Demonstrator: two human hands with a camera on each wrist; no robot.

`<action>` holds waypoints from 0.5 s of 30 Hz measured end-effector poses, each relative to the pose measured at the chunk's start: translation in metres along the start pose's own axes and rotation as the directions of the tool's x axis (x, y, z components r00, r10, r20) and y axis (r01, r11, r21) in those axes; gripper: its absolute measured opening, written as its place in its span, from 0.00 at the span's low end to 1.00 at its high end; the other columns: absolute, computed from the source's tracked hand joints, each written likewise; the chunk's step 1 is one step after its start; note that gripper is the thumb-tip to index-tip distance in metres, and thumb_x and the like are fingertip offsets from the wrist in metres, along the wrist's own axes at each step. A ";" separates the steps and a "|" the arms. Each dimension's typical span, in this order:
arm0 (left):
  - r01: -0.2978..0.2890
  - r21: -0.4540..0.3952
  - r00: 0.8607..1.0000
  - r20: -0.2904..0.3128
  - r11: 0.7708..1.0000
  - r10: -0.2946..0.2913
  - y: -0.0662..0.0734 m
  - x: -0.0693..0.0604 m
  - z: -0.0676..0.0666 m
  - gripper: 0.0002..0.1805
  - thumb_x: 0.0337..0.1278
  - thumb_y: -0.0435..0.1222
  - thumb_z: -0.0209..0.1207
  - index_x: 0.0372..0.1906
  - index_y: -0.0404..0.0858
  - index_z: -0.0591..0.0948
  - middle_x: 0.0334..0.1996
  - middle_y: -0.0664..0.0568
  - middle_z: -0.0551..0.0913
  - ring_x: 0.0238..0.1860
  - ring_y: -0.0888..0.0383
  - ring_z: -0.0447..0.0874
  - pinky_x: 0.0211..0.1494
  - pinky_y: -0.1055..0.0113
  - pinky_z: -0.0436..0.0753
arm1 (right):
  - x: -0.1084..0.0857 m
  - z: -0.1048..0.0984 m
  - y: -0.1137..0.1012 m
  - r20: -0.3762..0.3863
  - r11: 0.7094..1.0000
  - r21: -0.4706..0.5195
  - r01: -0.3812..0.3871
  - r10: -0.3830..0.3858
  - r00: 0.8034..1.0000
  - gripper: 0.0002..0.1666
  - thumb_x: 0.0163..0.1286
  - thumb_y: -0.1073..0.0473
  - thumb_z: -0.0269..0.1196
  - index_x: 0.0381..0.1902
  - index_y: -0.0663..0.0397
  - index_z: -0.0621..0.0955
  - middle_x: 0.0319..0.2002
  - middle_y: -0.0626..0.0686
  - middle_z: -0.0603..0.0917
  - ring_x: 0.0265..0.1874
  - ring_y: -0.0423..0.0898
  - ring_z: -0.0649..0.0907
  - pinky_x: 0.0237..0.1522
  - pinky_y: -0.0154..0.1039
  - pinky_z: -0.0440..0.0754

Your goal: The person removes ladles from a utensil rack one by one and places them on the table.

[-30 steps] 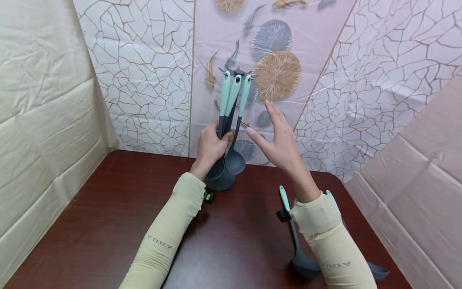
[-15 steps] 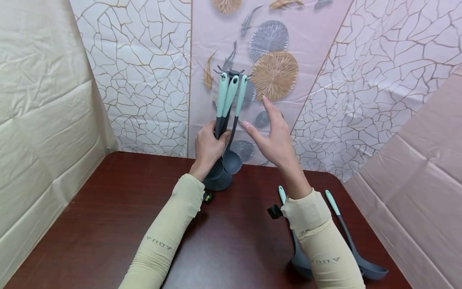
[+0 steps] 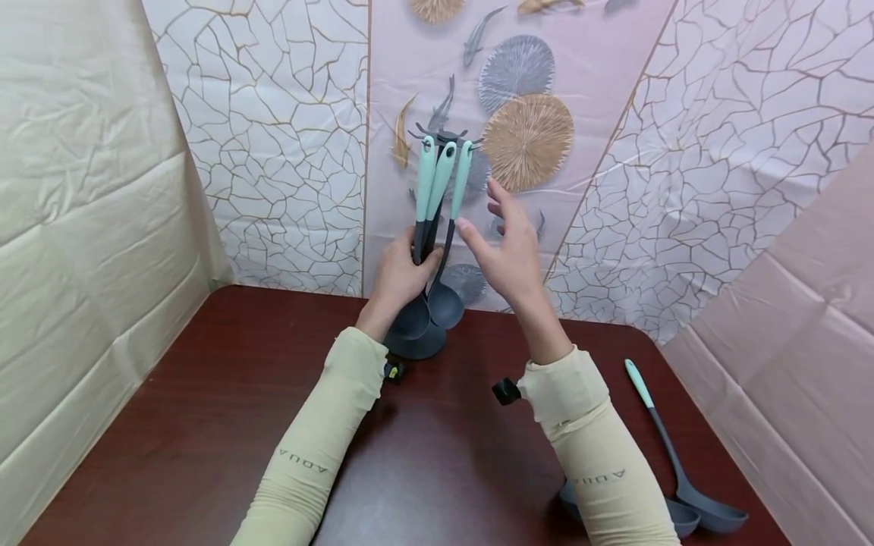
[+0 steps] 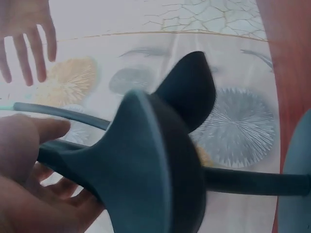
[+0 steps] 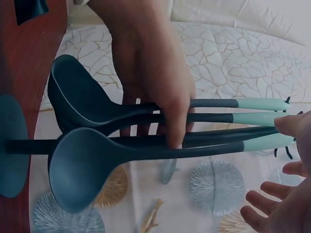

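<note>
Several dark grey utensils with mint handles hang from the hooks (image 3: 447,136) of a stand whose round base (image 3: 418,345) rests on the table. At least two are ladles, one with its bowl to the right (image 3: 447,307). My left hand (image 3: 399,269) grips the dark shafts below the handles, its thumb across them in the right wrist view; whether it also holds the stand's pole I cannot tell. My right hand (image 3: 508,254) is raised beside the handles (image 5: 265,119), fingers loosely spread, holding nothing. Its thumb tip is close to the rightmost ladle; contact is unclear.
On the table's (image 3: 273,394) right side lies a ladle (image 3: 717,516) with a mint handle. Another dark bowl (image 3: 683,519) sits against it, partly hidden by my right forearm. A patterned cloth wall (image 3: 287,152) rises behind the table, with cream cloth on both sides.
My right hand has moved left, nearer to the mint handles, and its forearm now hides more of the utensils lying on the table. The left hand keeps its grip in about the same place.
</note>
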State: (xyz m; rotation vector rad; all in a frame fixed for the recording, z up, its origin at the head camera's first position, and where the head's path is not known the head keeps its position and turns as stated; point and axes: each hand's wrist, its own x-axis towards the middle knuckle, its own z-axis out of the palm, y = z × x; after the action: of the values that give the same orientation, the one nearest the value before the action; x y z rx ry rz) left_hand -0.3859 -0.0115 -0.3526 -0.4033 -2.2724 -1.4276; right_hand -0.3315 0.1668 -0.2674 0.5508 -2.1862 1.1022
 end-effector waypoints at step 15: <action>0.021 -0.290 0.946 0.316 0.957 0.074 0.006 0.002 -0.024 0.39 0.73 0.32 0.57 0.83 0.45 0.57 0.75 0.43 0.71 0.73 0.41 0.73 0.68 0.45 0.77 | -0.001 0.028 0.009 0.024 0.981 0.167 -0.094 0.091 0.996 0.34 0.76 0.55 0.68 0.76 0.53 0.74 0.59 0.61 0.84 0.56 0.56 0.86 0.61 0.56 0.82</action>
State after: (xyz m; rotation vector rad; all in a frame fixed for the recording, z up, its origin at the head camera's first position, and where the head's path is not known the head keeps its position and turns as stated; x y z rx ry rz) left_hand -0.3799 -0.0306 -0.3383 -0.8118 -2.2897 -1.8007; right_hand -0.3459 0.1494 -0.2857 0.5368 -2.1639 1.3451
